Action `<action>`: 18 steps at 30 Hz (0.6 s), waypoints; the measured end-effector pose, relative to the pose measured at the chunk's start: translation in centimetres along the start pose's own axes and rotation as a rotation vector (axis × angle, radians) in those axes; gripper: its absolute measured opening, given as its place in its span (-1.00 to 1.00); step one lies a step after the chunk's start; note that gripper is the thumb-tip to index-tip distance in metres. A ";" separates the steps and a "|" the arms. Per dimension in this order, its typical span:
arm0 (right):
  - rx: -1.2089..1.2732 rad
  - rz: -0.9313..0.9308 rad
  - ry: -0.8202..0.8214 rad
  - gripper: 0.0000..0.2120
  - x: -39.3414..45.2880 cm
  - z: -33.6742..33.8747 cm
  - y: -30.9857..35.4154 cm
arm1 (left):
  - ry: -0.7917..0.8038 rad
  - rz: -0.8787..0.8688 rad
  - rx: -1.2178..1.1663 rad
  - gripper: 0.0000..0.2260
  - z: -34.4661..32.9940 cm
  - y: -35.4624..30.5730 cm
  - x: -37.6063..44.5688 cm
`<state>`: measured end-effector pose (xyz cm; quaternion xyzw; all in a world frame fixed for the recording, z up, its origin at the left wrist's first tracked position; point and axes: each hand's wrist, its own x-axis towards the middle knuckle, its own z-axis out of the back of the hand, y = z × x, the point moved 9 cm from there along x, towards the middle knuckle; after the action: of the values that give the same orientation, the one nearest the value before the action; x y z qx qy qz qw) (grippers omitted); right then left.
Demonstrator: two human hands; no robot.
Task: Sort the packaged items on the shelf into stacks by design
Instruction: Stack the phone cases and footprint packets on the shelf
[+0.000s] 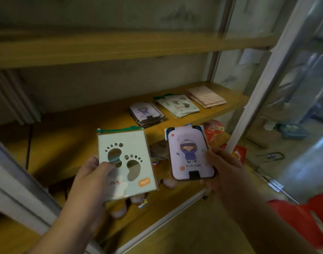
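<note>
Wooden shelving (69,136) filled the view, with a white metal frame post (256,99) at the right. Near the camera, the left hand (91,182) gripped a mint-green packet (126,162) with two footprint cut-outs, a white bunny and an orange tag reading "Hey" — thumb pressed on its front. Just right of it, the right hand (224,167) clasped a lilac packet (191,153) showing a cartoon child in a purple coat; the small writing under the figure was too blurred to read. Farther back on the shelf lay three stacks in a row: lilac ones (147,113), mint footprint ones (177,105), and pink striped ones (206,97) at the far right. Below the packets, loose wrapped sweets (142,205) and a red tin (213,128) cluttered the lower shelf.
</note>
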<state>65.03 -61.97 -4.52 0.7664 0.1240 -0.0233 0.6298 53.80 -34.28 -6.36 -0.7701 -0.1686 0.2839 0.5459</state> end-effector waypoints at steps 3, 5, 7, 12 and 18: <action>-0.157 0.005 -0.030 -0.85 5.7 -0.4 1.3 | -0.034 0.015 -0.052 -0.84 -1.6 0.0 4.3; -0.243 0.035 0.015 -0.85 9.8 -2.2 2.4 | -0.053 0.026 -0.081 -0.86 -2.3 -0.3 7.0; -0.366 0.085 0.097 -0.86 13.9 -5.2 3.8 | -0.081 0.027 -0.078 -0.86 -2.6 -0.8 9.3; -0.584 0.115 0.205 -0.87 22.0 -11.9 4.7 | -0.113 0.002 -0.037 -0.87 -3.0 -3.1 12.2; -1.059 0.368 0.227 -0.68 26.0 -15.1 4.3 | -0.103 -0.124 0.144 -0.84 -2.7 -5.0 13.3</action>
<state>89.31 -43.94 -2.24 0.3528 0.0501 0.2344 0.9045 66.08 -26.96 -4.37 -0.7014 -0.2230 0.3001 0.6068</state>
